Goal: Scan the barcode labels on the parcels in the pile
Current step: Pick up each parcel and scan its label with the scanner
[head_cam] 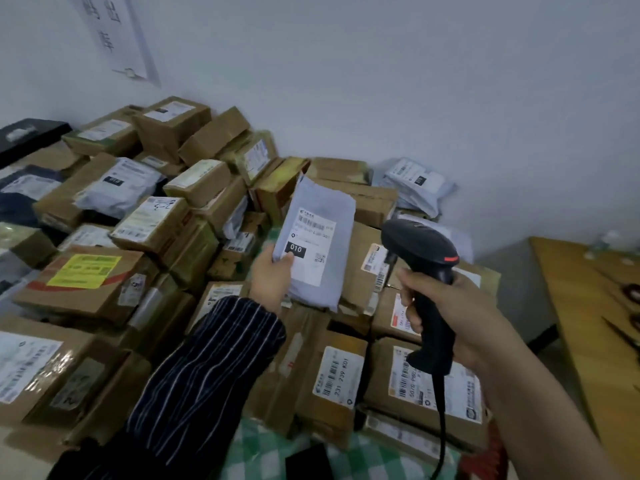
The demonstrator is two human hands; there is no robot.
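The left hand (273, 277), in a dark sleeve with thin white stripes (207, 362), grips the lower left corner of a flat grey plastic mailing bag (323, 209). The thumb lies on the bag's white barcode label (311, 247), beside a black field with "010". The bag is raised and tilted, with the label toward the camera.

To the right of it, the right hand (450, 306) is curled round the handle of a black handheld barcode scanner (415, 242). The scanner's head is near the bag's right edge, and its cable hangs below. The two hands are apart.

Under and behind both hands lies the pile of brown cardboard boxes (93, 292). A yellow wooden table (581, 306) stands right of the right hand.
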